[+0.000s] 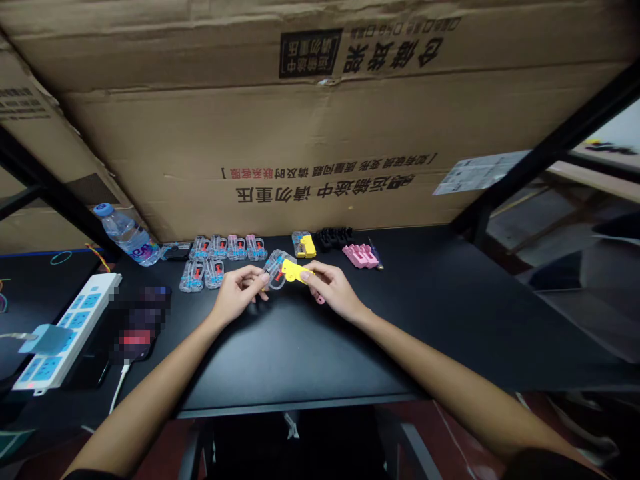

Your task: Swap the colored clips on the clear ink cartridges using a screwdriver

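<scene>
In front of me, above the black tabletop, my left hand [243, 288] pinches a clear plastic piece [275, 265] with blue and red parts inside. My right hand [332, 289] grips a small yellow plastic piece [295, 271], whose left end touches or overlaps the clear one. Under the right fingers peeks a bit of pink plastic [321, 300]; whether that hand holds it I cannot tell. Beyond the hands lie another clear piece with a yellow part [305, 245], a cluster of black plastic parts [334, 237] and a row of pink plastic parts [360, 255].
Several similar clear pieces [219, 247] stand in two rows at the back left. A water bottle [127, 233], a power strip [67, 333] and a phone [143, 323] with a white cable are to the left. A large cardboard box [300, 127] walls off the back.
</scene>
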A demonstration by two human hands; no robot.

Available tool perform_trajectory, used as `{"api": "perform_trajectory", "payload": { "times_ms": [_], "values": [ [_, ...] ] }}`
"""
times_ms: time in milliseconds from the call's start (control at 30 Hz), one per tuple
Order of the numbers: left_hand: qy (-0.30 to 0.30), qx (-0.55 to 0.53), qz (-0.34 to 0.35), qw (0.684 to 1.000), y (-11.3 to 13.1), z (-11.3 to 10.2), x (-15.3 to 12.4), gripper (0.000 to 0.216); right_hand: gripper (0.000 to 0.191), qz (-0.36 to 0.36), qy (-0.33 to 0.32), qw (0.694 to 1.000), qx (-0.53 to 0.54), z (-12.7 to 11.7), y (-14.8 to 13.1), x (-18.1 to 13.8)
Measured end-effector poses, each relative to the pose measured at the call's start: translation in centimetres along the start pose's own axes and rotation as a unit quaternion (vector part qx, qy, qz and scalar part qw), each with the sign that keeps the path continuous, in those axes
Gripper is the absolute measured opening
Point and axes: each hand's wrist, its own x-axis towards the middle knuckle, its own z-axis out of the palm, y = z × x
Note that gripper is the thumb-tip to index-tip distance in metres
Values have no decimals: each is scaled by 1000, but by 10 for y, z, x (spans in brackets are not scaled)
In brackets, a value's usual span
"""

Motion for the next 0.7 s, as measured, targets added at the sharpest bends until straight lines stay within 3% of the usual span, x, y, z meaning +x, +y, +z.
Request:
{"api": "perform_trajectory", "payload": {
  "times_ms": [100,167,333,533,700],
  "values": [
    [-48,36,6,998,1,6,-4,42,45,-72,-27,995,-69,8,0,-2],
    [-48,49,17,998,6,8,-4,44,44,-88,-30,992,-87,9,1,-2],
    [13,34,47,998,5,1,0,42,43,-43,22,998,-37,-1,0,0],
    [-39,64,22,997,-1,11,-2,44,43,-93,-27,991,-88,3,5,1],
    [24,24,50,998,9,1,2,49,45,-44,10,998,-46,-6,-1,3]
  ]
}}
